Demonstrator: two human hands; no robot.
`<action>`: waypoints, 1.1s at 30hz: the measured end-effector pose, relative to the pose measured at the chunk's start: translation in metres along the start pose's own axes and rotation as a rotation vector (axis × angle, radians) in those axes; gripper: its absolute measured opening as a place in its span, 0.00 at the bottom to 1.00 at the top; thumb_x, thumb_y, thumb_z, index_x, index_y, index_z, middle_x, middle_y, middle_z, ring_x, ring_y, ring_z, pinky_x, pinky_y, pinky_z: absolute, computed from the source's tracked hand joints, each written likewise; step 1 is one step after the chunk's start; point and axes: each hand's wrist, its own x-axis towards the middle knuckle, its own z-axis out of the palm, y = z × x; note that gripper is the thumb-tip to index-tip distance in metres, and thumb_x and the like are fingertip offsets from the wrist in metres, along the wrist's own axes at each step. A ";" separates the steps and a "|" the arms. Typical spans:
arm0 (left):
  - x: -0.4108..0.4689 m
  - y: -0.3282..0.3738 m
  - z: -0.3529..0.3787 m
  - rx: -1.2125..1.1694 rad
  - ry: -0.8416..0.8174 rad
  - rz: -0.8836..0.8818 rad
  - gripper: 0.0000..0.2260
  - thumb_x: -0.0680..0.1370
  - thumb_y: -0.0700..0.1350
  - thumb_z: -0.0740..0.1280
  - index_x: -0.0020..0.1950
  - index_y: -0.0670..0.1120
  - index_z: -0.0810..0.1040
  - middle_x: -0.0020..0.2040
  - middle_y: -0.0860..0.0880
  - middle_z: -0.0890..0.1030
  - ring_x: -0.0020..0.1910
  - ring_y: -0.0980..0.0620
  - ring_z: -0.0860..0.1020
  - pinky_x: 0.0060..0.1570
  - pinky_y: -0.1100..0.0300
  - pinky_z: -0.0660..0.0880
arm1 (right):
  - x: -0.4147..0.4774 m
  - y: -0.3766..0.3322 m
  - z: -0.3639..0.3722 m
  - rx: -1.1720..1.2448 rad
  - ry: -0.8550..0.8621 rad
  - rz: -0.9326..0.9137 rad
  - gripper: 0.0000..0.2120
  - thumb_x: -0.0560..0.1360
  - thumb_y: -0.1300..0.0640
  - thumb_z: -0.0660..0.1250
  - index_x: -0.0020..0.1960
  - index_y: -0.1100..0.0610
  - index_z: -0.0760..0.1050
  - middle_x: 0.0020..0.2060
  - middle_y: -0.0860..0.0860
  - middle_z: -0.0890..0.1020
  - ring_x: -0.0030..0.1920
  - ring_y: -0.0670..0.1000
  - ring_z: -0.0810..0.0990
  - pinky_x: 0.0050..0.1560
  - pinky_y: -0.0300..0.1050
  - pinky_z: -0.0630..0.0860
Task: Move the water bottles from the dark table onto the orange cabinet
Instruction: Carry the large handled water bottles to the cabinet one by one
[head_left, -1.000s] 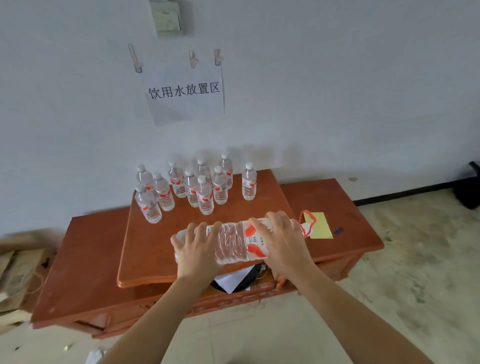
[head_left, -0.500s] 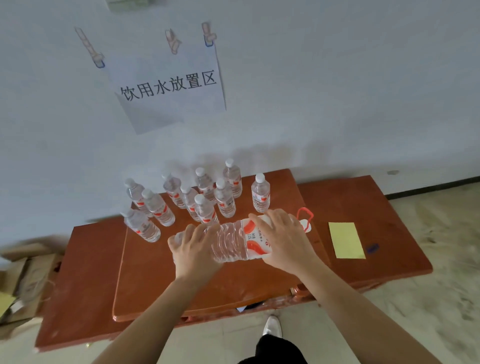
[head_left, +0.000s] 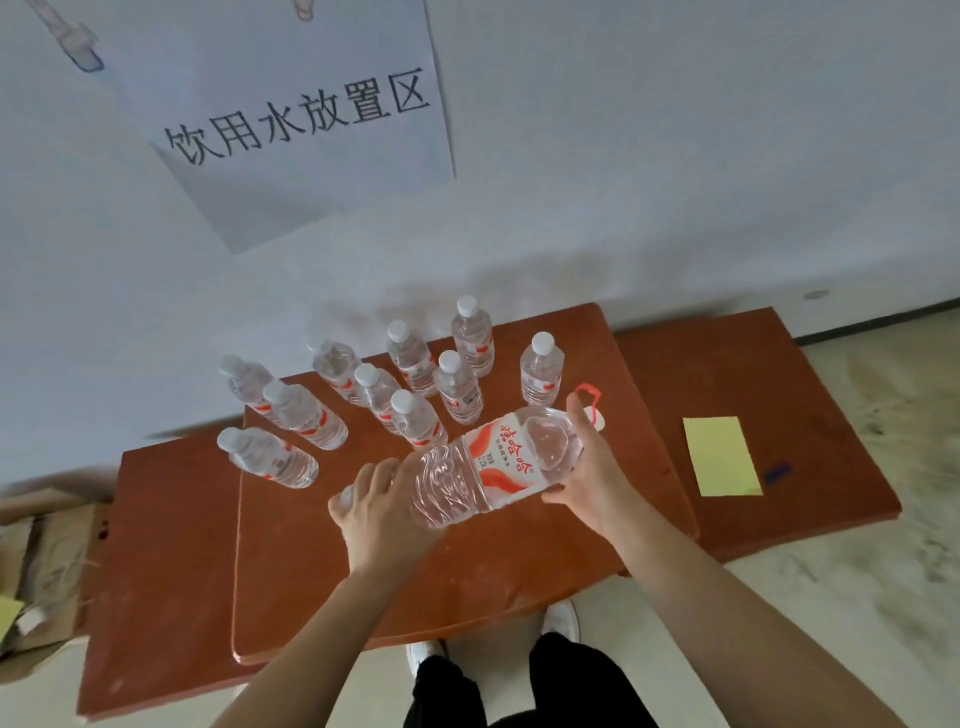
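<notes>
A large clear water bottle (head_left: 498, 462) with a red and white label lies tilted in the air over the orange cabinet (head_left: 519, 571). My left hand (head_left: 379, 514) grips its ribbed lower end. My right hand (head_left: 592, 467) cups its upper end from below, near the red carry handle (head_left: 589, 392) by the neck. Several small water bottles (head_left: 415, 384) with white caps stand in a cluster at the back of the cabinet top, just beyond the big bottle. The dark table is out of view.
A yellow paper (head_left: 722, 457) and a small blue mark lie on the lower cabinet section to the right. A paper sign (head_left: 291, 124) hangs on the white wall behind. Cardboard boxes (head_left: 36, 561) sit on the floor at left. My shoes and dark trousers show below the front edge.
The big bottle has moved forward over the cabinet top and tilted, neck end higher. My right hand has turned from on top of it to under it. The view came closer.
</notes>
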 end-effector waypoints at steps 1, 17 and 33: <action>0.003 -0.004 0.005 -0.019 -0.040 0.010 0.39 0.63 0.69 0.72 0.72 0.60 0.68 0.67 0.55 0.74 0.70 0.50 0.67 0.65 0.34 0.61 | 0.001 0.005 0.002 0.010 -0.049 0.017 0.42 0.66 0.27 0.73 0.73 0.46 0.69 0.70 0.54 0.77 0.69 0.59 0.77 0.69 0.68 0.71; 0.065 0.035 0.062 -0.863 -0.578 0.033 0.31 0.78 0.41 0.69 0.77 0.59 0.64 0.72 0.55 0.74 0.65 0.56 0.75 0.56 0.62 0.76 | 0.002 -0.002 0.060 -0.672 0.645 -0.577 0.28 0.67 0.40 0.79 0.63 0.45 0.74 0.50 0.37 0.80 0.49 0.39 0.80 0.52 0.30 0.69; 0.076 0.024 0.043 -0.656 -0.688 0.067 0.32 0.81 0.32 0.54 0.81 0.58 0.54 0.76 0.56 0.66 0.70 0.57 0.67 0.63 0.64 0.65 | 0.044 0.003 0.051 -0.824 0.248 -0.556 0.41 0.67 0.23 0.68 0.73 0.41 0.65 0.68 0.41 0.74 0.69 0.47 0.74 0.67 0.52 0.74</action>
